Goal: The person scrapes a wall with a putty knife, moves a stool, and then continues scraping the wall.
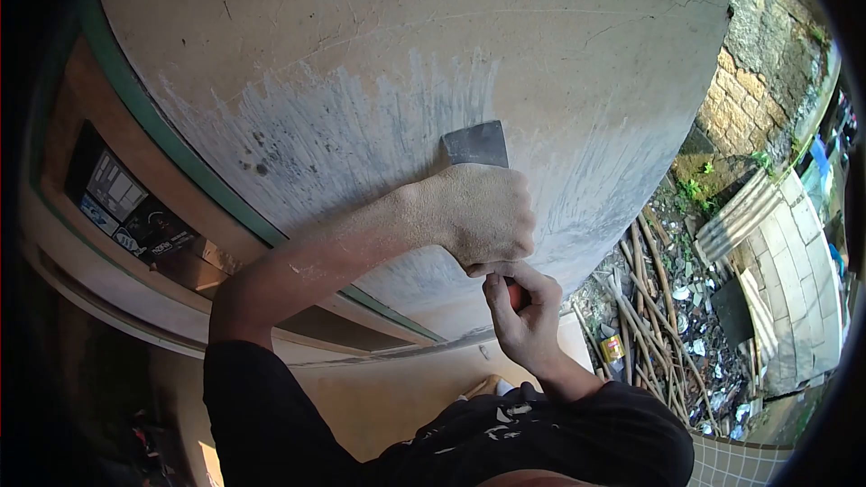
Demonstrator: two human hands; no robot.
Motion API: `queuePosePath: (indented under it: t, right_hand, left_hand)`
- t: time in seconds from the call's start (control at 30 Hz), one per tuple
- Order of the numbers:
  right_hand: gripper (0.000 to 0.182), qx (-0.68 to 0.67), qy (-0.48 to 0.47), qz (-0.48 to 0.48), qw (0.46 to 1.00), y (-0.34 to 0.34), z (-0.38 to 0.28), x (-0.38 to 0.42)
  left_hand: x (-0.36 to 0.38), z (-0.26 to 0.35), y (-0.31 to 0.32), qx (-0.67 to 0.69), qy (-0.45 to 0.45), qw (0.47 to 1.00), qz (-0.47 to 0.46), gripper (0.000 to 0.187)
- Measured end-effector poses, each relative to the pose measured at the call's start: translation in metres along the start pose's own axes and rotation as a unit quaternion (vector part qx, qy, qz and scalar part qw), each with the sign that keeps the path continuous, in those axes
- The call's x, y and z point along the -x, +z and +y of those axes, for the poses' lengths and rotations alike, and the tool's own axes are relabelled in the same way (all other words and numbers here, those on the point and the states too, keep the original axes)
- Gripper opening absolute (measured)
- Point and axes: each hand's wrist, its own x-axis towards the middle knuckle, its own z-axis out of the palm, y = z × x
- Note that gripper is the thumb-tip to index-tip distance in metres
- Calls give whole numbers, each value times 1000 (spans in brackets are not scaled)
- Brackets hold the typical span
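Note:
A scraper with a wide grey metal blade (478,144) lies against a wall (586,54), its edge pointing up and away from me. My left hand (476,212), coated in pale dust, is closed round the scraper just below the blade. Below it, my right hand (532,316) is closed round the lower end of the handle, where a bit of red-orange handle (517,295) shows. Most of the handle is hidden by my hands. Around the blade, the wall has whitish-grey streaked scrape marks; above them its surface is beige with thin cracks.
At left is an opening with a green-edged frame (180,149) and items behind it. To the right, beyond the wall's edge, lie long sticks (645,307), litter and a yellow container (612,348). A stone wall (753,81) and a block wall (798,280) stand farther right.

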Motion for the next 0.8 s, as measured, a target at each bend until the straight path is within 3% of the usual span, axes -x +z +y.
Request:
queuePosePath:
  t: [0.1, 0.2, 0.37, 0.57, 0.73, 0.8]
  right_hand:
    - [15, 10, -17, 10, 1000, -9, -15, -27]
    - [15, 2, -38, 10, 999, -10, -12, -22]
    - [15, 25, 24, -3, 999, -9, 12, 1]
    - [14, 6, -24, 2, 1000, -16, -6, -31]
    - [15, 14, 44, -18, 999, -11, 5, 3]
    - [13, 20, 25, -15, 999, -14, 2, 0]
  left_hand:
    - [-8, -19, -20, -59, -15, 997, -45, 31]
    - [-4, -21, -9, -53, -26, 998, 1, 29]
    - [-10, -2, 23, -2, 1, 999, 40, 27]
    - [-9, -24, -20, -58, -38, 998, -10, 24]
    - [-11, 3, 12, -9, -2, 1000, 16, 26]
    - [-13, 2, 17, -14, -7, 1000, 13, 26]
